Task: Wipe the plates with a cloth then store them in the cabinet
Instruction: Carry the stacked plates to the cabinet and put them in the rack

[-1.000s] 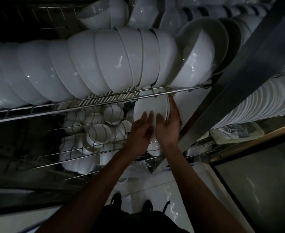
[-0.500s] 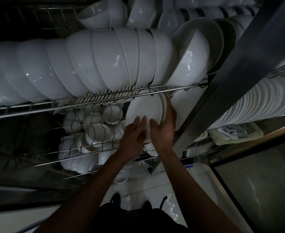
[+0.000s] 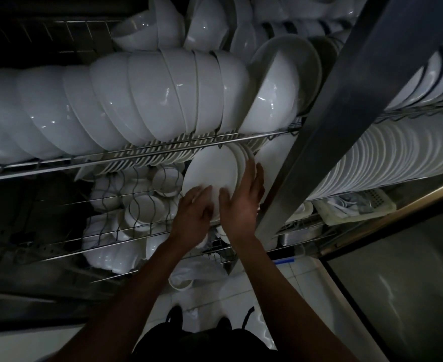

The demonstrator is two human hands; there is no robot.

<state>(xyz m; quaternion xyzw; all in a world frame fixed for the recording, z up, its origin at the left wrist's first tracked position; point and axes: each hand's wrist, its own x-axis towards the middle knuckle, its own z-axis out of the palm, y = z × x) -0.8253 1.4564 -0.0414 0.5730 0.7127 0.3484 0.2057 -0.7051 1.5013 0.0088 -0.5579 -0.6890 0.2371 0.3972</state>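
Pressing the plate (image 3: 210, 173) with the flat, nearly straight fingers of my left hand (image 3: 193, 215) and right hand (image 3: 241, 205), neither grip truly closed, into the cabinet's lower wire rack (image 3: 136, 231), I feared it could slip off the neighbouring plates (image 3: 243, 158) and chip.

Both hands (image 3: 220, 207) on racked plate (image 3: 211, 171)

- Arms: both forearms (image 3: 275, 283) bare to the frame edge; no sleeves visible.
- Torso: dark garment (image 3: 204, 346).
- Hands: left hand (image 3: 193, 218) and right hand (image 3: 242, 205) bare, ungloved.
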